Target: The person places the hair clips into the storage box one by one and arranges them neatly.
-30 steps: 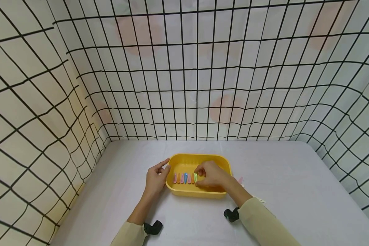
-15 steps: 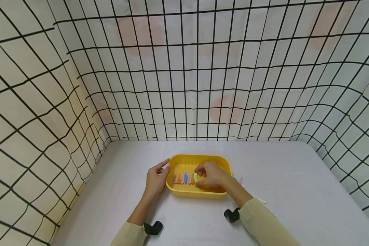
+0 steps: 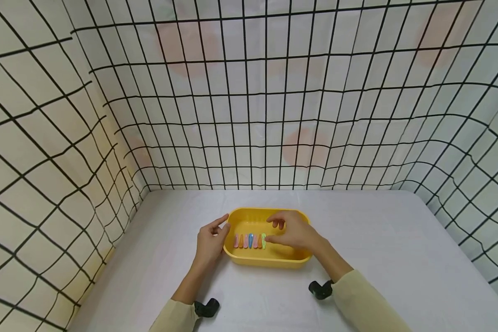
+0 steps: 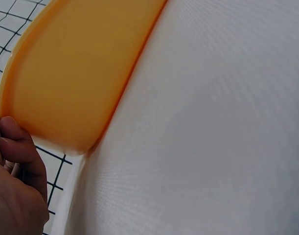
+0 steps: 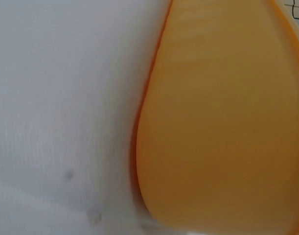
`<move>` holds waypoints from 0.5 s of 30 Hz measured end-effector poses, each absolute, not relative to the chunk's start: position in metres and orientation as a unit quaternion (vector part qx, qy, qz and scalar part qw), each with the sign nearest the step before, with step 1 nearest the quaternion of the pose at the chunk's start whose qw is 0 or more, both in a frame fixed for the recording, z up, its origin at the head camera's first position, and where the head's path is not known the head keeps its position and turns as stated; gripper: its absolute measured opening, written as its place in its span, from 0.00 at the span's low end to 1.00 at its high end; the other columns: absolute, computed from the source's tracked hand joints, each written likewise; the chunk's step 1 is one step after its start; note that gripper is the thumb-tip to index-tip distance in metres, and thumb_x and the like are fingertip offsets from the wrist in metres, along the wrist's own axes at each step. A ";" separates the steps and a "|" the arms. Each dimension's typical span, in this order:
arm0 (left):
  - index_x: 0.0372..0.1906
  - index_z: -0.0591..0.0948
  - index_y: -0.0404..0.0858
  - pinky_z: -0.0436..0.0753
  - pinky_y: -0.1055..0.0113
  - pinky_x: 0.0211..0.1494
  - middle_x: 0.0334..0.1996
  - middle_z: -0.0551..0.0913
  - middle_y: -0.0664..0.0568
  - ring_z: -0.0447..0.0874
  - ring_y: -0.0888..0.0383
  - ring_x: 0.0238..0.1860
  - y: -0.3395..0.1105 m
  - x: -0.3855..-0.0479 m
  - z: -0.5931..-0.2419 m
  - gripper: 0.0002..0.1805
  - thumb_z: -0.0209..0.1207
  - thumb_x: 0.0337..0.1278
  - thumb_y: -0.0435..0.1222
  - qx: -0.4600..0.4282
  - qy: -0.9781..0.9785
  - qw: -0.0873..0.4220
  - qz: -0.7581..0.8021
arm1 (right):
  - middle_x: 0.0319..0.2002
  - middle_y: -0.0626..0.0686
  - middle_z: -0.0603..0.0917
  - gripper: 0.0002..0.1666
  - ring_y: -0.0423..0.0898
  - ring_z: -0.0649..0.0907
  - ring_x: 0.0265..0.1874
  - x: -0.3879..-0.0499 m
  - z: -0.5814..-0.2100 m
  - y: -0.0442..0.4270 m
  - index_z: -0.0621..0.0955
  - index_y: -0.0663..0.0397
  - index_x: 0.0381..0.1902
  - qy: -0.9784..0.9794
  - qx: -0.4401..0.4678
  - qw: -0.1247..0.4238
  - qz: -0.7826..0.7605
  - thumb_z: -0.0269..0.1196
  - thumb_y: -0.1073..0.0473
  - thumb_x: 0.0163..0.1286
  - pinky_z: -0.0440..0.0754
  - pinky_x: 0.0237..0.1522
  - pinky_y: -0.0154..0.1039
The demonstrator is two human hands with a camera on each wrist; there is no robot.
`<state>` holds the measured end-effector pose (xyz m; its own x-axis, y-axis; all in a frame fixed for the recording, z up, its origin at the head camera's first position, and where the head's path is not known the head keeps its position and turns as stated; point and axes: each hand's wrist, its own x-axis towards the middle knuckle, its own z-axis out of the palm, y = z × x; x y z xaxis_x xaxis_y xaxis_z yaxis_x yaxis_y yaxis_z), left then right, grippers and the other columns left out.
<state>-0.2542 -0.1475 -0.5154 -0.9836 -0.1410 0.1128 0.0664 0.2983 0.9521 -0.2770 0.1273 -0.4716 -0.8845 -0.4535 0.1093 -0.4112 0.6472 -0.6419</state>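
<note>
A yellow tray (image 3: pixel 269 263) stands on the white table, its outer wall filling much of both wrist views (image 4: pixel 80 68) (image 5: pixel 222 122). Inside it, several hair clips lie side by side in a row: pink, orange, a blue clip (image 3: pixel 251 240), and a light green clip (image 3: pixel 263 241) at the right end. The left hand (image 3: pixel 210 239) grips the tray's left rim; its curled fingers (image 4: pixel 23 147) show against that rim in the left wrist view. Over the tray's right half, the right hand (image 3: pixel 295 231) has thumb and fingers apart, holding nothing, with the thumb tip close to the green clip.
White cloth covers the table (image 3: pixel 398 258). A black wire grid (image 3: pixel 266 94) rises behind the table and along both sides, with white sheeting behind it. A black wrist device (image 3: pixel 206 307) sits at the left sleeve, another (image 3: pixel 320 290) at the right sleeve.
The right hand has let go of the green clip and shifted right, its fingers spreading. Pink and white pieces beside the tray are now hidden behind the right arm. The left hand has stayed still.
</note>
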 end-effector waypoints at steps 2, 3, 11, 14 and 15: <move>0.62 0.85 0.49 0.68 0.74 0.13 0.20 0.75 0.51 0.65 0.61 0.09 -0.148 -0.254 -0.515 0.19 0.64 0.68 0.42 0.025 -0.803 0.087 -0.589 | 0.37 0.50 0.83 0.31 0.47 0.78 0.37 -0.275 -0.469 0.133 0.86 0.56 0.53 0.903 -0.241 0.023 -0.354 0.78 0.46 0.56 0.78 0.38 0.36; 0.62 0.85 0.49 0.68 0.74 0.13 0.20 0.75 0.52 0.65 0.60 0.09 -0.148 -0.254 -0.515 0.19 0.64 0.68 0.42 0.026 -0.804 0.087 -0.588 | 0.37 0.50 0.83 0.31 0.47 0.78 0.37 -0.274 -0.468 0.135 0.86 0.56 0.53 0.902 -0.242 0.018 -0.356 0.78 0.46 0.56 0.77 0.38 0.35; 0.63 0.84 0.49 0.71 0.74 0.14 0.21 0.74 0.51 0.66 0.61 0.10 -0.147 -0.254 -0.513 0.20 0.64 0.69 0.41 0.033 -0.804 0.076 -0.588 | 0.38 0.54 0.84 0.33 0.50 0.78 0.38 -0.266 -0.463 0.163 0.86 0.55 0.55 0.903 -0.231 -0.011 -0.362 0.78 0.44 0.56 0.76 0.36 0.34; 0.63 0.84 0.48 0.71 0.74 0.14 0.21 0.75 0.51 0.66 0.61 0.10 -0.146 -0.253 -0.513 0.20 0.64 0.69 0.40 0.034 -0.805 0.076 -0.588 | 0.38 0.54 0.84 0.32 0.51 0.78 0.39 -0.264 -0.461 0.175 0.86 0.54 0.54 0.906 -0.228 -0.023 -0.357 0.78 0.44 0.55 0.75 0.36 0.33; 0.63 0.84 0.48 0.71 0.74 0.14 0.21 0.75 0.51 0.66 0.61 0.10 -0.146 -0.253 -0.512 0.20 0.64 0.69 0.40 0.033 -0.805 0.075 -0.587 | 0.38 0.54 0.84 0.32 0.52 0.78 0.39 -0.263 -0.460 0.179 0.86 0.54 0.54 0.906 -0.227 -0.028 -0.355 0.78 0.44 0.55 0.75 0.36 0.33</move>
<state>-0.2530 -0.1456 -0.5125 -0.9865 -0.1421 0.0819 0.0346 0.3076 0.9509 -0.2631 0.1791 -0.4600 -0.8950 -0.3923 0.2122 -0.4321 0.6447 -0.6306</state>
